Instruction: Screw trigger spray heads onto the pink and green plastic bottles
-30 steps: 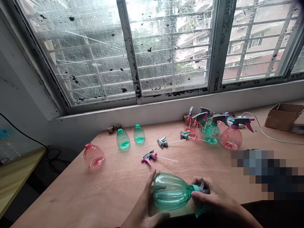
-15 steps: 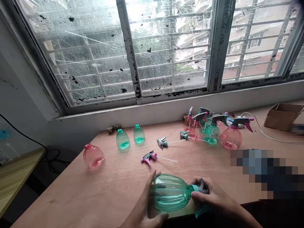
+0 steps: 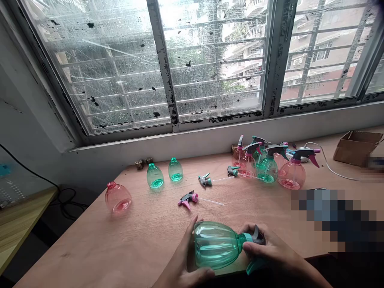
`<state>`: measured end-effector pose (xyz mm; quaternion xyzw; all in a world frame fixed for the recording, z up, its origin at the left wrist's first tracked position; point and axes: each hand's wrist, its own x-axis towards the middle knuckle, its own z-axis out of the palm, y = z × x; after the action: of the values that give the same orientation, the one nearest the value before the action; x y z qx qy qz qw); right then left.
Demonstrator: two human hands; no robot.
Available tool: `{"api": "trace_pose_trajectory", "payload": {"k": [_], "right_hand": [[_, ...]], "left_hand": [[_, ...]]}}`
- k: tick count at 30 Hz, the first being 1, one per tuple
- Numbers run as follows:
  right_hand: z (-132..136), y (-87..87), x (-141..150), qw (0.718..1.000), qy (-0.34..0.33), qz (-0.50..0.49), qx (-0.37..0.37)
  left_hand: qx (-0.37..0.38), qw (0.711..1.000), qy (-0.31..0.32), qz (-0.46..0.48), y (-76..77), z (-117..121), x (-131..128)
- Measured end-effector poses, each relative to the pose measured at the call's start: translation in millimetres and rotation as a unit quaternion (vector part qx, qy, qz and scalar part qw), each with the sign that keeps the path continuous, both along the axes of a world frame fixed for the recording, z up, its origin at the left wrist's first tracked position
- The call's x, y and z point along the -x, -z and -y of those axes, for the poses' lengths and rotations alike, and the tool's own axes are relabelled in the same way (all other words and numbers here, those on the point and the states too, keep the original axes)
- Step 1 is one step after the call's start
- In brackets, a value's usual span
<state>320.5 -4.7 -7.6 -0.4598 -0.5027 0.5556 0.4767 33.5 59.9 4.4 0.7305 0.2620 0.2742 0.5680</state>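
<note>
A green spray bottle (image 3: 216, 245) lies sideways between my hands at the table's near edge, its base to the left. My left hand (image 3: 187, 256) holds it by the base end, thumb underneath and fingers behind. My right hand (image 3: 268, 246) is closed around the grey and teal spray head (image 3: 255, 238) on the bottle's neck; part of that head is hidden by the fingers. Just beyond lie a pink and grey spray head (image 3: 188, 199) and two teal and grey spray heads, one nearer (image 3: 205, 180) and one farther right (image 3: 232, 171), with thin tubes.
Two open green bottles (image 3: 155, 177) and an open pink bottle (image 3: 118, 199) stand at the left. Several pink and green bottles with spray heads (image 3: 267, 168) cluster back right. Beyond are a white cable (image 3: 330, 170) and a cardboard box (image 3: 355, 150). A blurred patch covers the right edge.
The bottle has dropped very slightly in view, and my left thumb has shifted a little to the right along its lower side. My right hand stays on the spray head.
</note>
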Motion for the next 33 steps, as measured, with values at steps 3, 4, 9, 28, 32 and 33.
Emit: {"api": "trace_pose_trajectory", "payload": {"k": [3, 4, 9, 28, 32, 33], "right_hand": [[0, -0.8, 0, 1.0, 0.008, -0.001, -0.001], [0, -0.9, 1, 1.0, 0.01, 0.001, -0.001], [-1, 1.5, 0, 1.0, 0.004, 0.006, -0.015], [-2, 5.8, 0, 1.0, -0.012, -0.011, -0.017], [-3, 5.6, 0, 1.0, -0.016, -0.01, -0.017], [-3, 5.6, -1, 1.0, -0.017, -0.008, -0.018]], "left_hand": [[0.015, 1.0, 0.003, 0.001, -3.5, 1, -2], [0.013, 1.0, 0.004, 0.002, -3.9, 1, -2], [-0.037, 0.999, -0.026, -0.028, 2.1, -2, -1], [-0.019, 0.999, -0.031, -0.038, -6.5, 3, -1], [-0.026, 0.999, -0.029, -0.031, -5.0, 2, -2], [-0.031, 0.999, -0.029, -0.03, -4.3, 2, -2]]}}
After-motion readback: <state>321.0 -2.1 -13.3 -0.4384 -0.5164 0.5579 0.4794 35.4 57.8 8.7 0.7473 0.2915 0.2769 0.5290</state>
